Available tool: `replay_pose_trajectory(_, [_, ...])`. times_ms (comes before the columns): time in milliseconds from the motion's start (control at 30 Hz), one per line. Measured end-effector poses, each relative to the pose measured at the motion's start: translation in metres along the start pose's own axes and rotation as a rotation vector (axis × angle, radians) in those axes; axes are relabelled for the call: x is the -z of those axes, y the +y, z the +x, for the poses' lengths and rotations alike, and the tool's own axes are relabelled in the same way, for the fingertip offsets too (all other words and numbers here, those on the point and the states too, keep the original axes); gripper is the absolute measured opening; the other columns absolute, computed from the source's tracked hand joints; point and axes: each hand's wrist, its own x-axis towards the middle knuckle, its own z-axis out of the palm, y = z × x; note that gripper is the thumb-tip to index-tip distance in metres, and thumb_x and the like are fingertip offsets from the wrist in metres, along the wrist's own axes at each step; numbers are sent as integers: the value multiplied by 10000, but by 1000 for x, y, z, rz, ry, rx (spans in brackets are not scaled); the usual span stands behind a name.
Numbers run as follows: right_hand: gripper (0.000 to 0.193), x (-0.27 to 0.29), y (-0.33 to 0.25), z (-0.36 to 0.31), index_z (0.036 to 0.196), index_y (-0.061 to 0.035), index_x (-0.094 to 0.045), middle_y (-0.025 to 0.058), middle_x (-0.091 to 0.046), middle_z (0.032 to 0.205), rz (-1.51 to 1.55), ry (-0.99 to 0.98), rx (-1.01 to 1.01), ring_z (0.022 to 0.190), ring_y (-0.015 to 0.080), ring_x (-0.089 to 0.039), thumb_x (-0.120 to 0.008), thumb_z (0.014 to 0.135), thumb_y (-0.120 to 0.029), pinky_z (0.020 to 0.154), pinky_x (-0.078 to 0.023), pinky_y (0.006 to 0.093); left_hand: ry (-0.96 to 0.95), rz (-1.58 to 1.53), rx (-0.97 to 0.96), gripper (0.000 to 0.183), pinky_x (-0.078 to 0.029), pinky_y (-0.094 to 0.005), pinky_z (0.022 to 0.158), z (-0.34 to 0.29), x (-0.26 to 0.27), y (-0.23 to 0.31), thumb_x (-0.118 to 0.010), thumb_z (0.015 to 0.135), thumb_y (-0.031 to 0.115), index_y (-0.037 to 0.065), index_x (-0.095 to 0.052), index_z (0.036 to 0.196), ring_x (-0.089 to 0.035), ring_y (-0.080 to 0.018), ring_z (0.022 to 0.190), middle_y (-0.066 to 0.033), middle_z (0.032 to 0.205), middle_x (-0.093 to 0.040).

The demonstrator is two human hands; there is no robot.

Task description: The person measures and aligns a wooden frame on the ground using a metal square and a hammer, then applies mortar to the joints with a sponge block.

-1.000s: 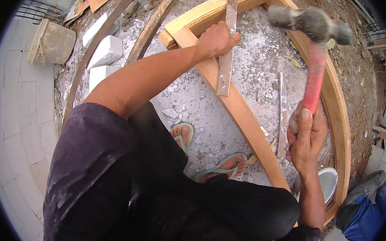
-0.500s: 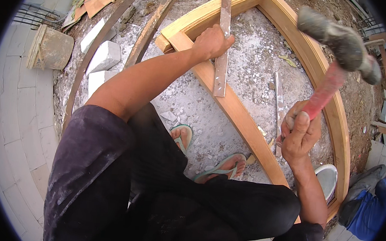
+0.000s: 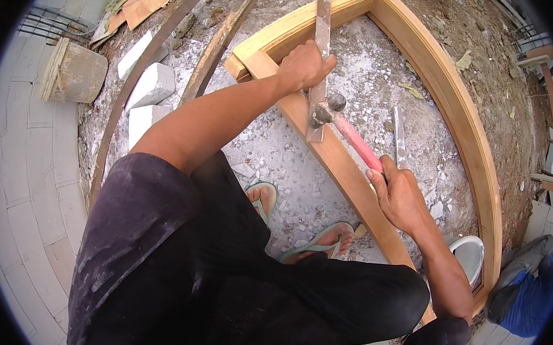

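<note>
A wooden frame (image 3: pixel 347 171) lies on the rubble-strewn ground around and before my feet. Across its near rail lies a narrow flat strip (image 3: pixel 323 22) spotted with white, reaching to the frame's far edge. My left hand (image 3: pixel 304 67) is closed around that strip, just above the rail. In my right hand (image 3: pixel 398 194), fingers wrapped round the handle, is a hammer (image 3: pixel 359 142) with a red grip. Its dark head sits over the strip's lower part; whether it touches is hard to tell.
Inside the frame lie another thin strip (image 3: pixel 399 136) and a pale oval container (image 3: pixel 468 258). White blocks (image 3: pixel 150 87), long dark bars (image 3: pixel 207 59) and a dirty bucket (image 3: pixel 78 72) are at the left. Blue clothing of another person (image 3: pixel 534 299) shows at the right edge.
My right hand has swung the hammer down and left, from raised over the frame's right side to the strip. My left hand stays on the strip.
</note>
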Motion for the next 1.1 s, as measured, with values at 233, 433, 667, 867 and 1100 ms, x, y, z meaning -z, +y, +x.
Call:
replay_pose_trajectory(233, [328,4,-10,-5,1007,45,-497,129,-486,571,681,651,230,493,195,-538,-518,1068,-277,466,-379,335,-23,-39,4,691,-524,-521,961,-4,4,4,-570,940,486,-168,-545,1160,-655,-484,1099,-357,1122,-667])
replay_pose_trajectory(433, [269,18,-17,-4,1012,14,-495,169,-505,578,145,188,47,504,249,-575,-562,1049,-244,489,-425,423,-9,-7,45,695,-518,-527,965,2,9,0,-590,938,492,-165,-543,1159,-661,-483,1082,-363,1115,-666])
replay_pose_trajectory(667, [319,-8,4,4,979,38,-487,160,-497,581,248,345,116,498,225,-525,-538,1061,-266,508,-425,387,-4,45,-87,682,-514,-523,980,7,-5,-7,-587,947,491,-156,-547,1160,-660,-483,1085,-362,1129,-663])
replay_pose_trajectory(867, [305,14,-22,-5,1023,43,-513,135,-468,559,508,493,67,467,205,-475,-545,1058,-258,477,-386,366,-14,25,-2,680,-516,-521,975,0,10,1,-595,942,482,-155,-552,1177,-658,-479,1093,-348,1138,-666])
replay_pose_trajectory(1100, [231,-17,15,0,1070,14,-531,190,-533,575,-66,68,55,522,384,-589,-608,1006,-195,510,-445,413,-21,-16,20,675,-511,-521,982,-1,4,1,-592,935,489,-140,-560,1175,-652,-480,1109,-353,1137,-665])
